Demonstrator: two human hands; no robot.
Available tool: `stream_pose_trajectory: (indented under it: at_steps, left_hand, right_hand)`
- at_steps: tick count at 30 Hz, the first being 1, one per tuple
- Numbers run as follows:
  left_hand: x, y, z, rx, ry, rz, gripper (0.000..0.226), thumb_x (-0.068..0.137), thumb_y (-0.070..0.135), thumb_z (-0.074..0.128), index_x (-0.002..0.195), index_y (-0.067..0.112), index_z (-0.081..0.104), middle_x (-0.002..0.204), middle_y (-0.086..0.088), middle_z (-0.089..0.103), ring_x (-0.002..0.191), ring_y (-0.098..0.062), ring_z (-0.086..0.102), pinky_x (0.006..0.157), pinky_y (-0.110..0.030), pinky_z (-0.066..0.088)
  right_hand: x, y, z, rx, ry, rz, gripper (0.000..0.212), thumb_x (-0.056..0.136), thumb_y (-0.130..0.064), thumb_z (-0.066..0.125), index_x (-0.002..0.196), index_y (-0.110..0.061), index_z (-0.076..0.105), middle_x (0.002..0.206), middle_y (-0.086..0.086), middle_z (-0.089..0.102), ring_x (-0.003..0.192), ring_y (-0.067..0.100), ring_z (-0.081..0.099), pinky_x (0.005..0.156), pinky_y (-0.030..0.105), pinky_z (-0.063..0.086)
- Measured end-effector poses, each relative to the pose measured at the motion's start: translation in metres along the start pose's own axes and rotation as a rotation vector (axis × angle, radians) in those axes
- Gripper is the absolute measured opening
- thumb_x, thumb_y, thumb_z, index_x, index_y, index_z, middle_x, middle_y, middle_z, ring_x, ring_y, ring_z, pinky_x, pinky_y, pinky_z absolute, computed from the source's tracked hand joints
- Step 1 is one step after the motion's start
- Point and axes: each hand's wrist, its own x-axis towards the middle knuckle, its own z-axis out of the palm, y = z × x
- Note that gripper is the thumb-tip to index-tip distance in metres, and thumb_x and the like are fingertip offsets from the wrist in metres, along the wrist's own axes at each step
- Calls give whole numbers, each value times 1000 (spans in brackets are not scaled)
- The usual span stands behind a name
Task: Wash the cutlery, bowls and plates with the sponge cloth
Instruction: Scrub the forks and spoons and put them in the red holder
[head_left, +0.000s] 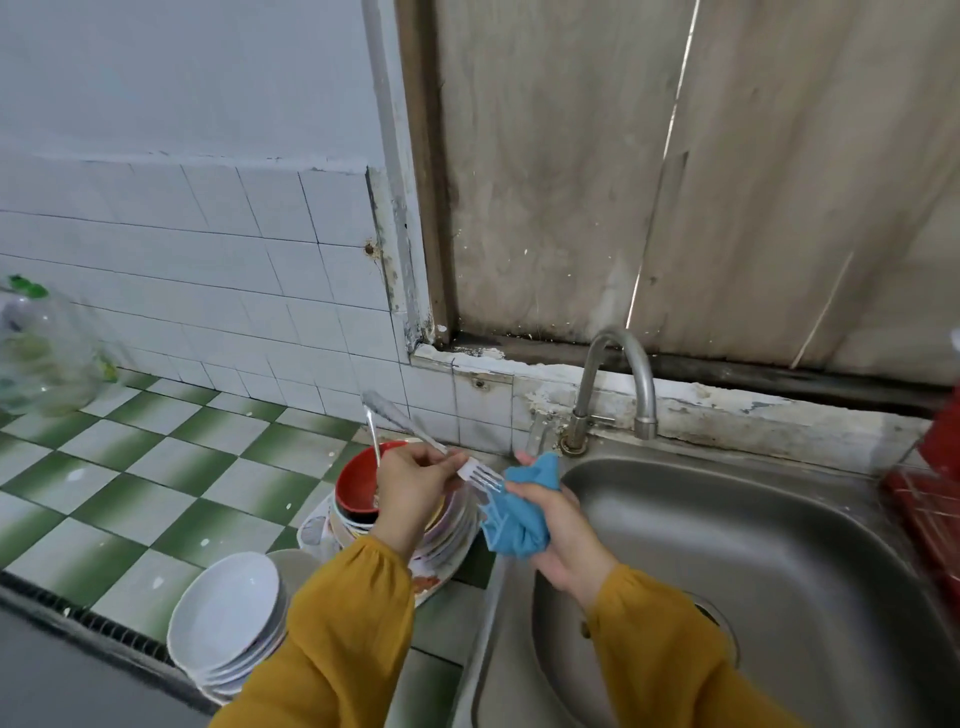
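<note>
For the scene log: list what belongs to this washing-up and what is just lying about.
In the job: fork in the left hand; blue sponge cloth in the right hand; red bowl; plate stack; white bowls; sink; tap.
Lying about: clear plastic bag; red rack.

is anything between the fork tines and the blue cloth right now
Nothing visible stands between them. The left hand grips the fork by its handle, and the tines already reach the edge of the blue cloth, which is bunched in the right hand.
</note>
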Motion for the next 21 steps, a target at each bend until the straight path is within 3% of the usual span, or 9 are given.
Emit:
stream_pose_trajectory:
  at_steps: [3,5,7,9,13,17,21]
  left_hand:
    - [-34,-1,38,-100,-88,-52,12,82,-10,68,84,-20,61,65,-16,65,54,-15,67,52,-21,55]
    - [-52,-7,57,-77,-135,-64,12,82,-7,69,86,-17,63,71,-18,67,60,-19,69,55,-22,56]
    - [-69,-13,70,-57,-181,-63,12,82,-1,73,90,-8,66,80,-17,71,73,-26,71,61,-28,59]
    - [-85,-16,80,-101,-197,-81,14,83,5,73,92,-3,67,88,-18,72,80,-28,71,68,-35,61]
    - [-110,-13,96,-304,-121,-146,10,87,6,69,89,-4,65,73,-15,68,64,-21,66,59,-26,59]
    - [-134,-18,107,-77,-243,-55,19,83,10,74,75,-6,68,58,-12,63,51,-19,56,47,-20,47]
    - [-155,-14,116,263,-531,-46,26,91,16,66,72,0,63,48,-3,52,41,-10,45,44,-19,39]
  right_hand:
    - [-17,-14,-14,-131,116,-52,35,87,6,62,116,-14,59,106,15,66,88,30,67,73,39,58]
    - [-32,-24,-26,-285,236,-74,27,84,6,68,104,-10,61,91,14,66,78,26,66,59,33,56]
    - [-47,-35,-41,-377,309,-87,24,84,2,70,103,-10,60,88,13,64,75,24,64,48,27,51]
    - [-59,-47,-60,-449,350,-109,22,86,-1,69,104,-11,60,93,14,63,77,23,63,48,26,50]
    - [-82,-75,-101,-542,414,-143,17,88,-4,67,100,-14,62,97,13,62,81,25,61,58,31,52]
    - [-106,-96,-135,-573,439,-176,15,89,-2,66,97,-14,61,92,11,61,77,23,61,59,32,52]
    - [-122,-106,-155,-487,441,-237,13,90,-2,65,92,-14,60,90,14,58,73,24,59,56,32,51]
